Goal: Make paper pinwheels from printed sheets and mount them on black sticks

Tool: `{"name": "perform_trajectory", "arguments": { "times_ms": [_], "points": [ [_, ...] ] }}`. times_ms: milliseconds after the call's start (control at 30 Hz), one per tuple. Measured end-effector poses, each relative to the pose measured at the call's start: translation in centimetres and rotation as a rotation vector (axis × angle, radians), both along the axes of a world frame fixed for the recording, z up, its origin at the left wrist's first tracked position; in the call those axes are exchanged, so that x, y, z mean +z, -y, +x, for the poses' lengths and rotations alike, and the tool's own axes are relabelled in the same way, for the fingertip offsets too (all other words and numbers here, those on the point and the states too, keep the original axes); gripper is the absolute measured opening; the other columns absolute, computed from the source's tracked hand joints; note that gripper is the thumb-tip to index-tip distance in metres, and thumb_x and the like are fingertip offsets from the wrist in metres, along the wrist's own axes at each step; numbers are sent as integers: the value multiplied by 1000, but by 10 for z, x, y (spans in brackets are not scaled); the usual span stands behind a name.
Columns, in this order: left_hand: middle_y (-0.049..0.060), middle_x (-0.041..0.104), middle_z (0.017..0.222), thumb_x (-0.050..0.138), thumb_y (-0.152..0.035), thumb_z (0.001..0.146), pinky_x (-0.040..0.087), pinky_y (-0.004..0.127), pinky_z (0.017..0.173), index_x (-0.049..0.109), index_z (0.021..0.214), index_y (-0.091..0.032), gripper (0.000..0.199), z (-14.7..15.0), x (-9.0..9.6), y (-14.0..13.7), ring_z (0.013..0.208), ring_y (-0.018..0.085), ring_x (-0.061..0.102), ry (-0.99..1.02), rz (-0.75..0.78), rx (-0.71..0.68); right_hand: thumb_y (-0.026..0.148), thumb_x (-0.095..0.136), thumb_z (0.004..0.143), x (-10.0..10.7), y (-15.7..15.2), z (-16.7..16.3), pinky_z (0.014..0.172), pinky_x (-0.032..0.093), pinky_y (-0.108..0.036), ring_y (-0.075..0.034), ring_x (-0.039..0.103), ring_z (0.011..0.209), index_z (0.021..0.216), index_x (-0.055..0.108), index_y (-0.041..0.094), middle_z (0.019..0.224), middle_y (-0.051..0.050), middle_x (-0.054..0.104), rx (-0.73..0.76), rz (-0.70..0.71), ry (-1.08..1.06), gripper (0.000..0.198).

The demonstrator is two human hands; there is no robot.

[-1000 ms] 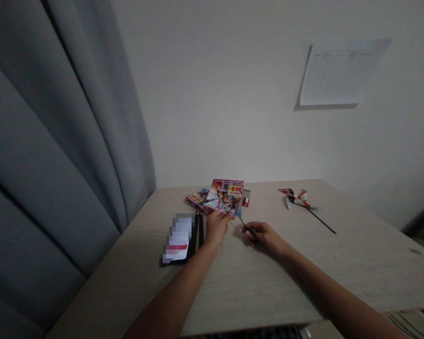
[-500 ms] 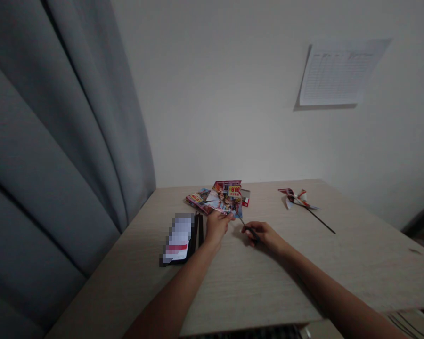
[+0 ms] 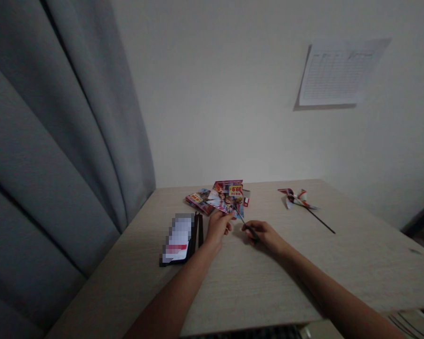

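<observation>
1. Left of the left hand [image 3: 216,230]: a phone [image 3: 177,240], then dark sticks [image 3: 200,230].
2. Just beyond that hand: the printed sheet [image 3: 226,195] it pinches.
3. Between both hands: scissors [image 3: 245,223], gripped by the right hand [image 3: 263,233], blade over the sheet.
4. Well right: a pinwheel [image 3: 297,199].

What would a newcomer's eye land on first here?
Probably the colourful printed sheet near the table's far edge, held in the left grip, with the right grip's scissors reaching its near side. Next, likely the pinwheel lying at the right on its dark stick, then the pixelated phone screen at the left.
</observation>
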State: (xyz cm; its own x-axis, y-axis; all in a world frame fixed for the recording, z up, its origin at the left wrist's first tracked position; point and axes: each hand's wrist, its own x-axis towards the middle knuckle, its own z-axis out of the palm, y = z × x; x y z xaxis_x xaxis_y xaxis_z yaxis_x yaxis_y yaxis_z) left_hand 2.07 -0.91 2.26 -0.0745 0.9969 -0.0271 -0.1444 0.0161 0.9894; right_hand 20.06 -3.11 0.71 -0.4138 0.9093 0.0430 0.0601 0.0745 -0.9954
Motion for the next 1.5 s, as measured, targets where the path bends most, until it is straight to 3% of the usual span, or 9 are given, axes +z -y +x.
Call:
{"name": "perform_trajectory", "arguments": {
  "times_ms": [400, 900, 1500],
  "points": [
    [-5, 53, 49, 79, -46, 64, 26, 18, 38, 57, 68, -16, 36, -1, -5, -5, 38, 6, 45, 36, 47, 130, 48, 66, 81, -12, -2, 2, 55, 35, -24, -11, 48, 59, 95, 65, 14, 66, 1, 56, -13, 77, 111, 37],
    [-8, 49, 45, 82, -47, 59, 25, 16, 37, 56, 69, -17, 41, 0, 1, -3, 36, 5, 41, 112, 39, 73, 53, 73, 72, 1, 6, -2, 54, 31, -24, -10, 45, 57, 94, 63, 15, 65, 3, 54, -7, -38, -29, 45],
    [-7, 48, 44, 78, -41, 62, 24, 17, 37, 56, 68, -17, 34, -1, 0, -4, 37, 6, 40, 98, 19, 55, 59, 73, 70, 6, 5, -1, 52, 31, -25, -11, 45, 53, 90, 63, 15, 59, 3, 54, 5, -13, 2, 49]
  ]
}}
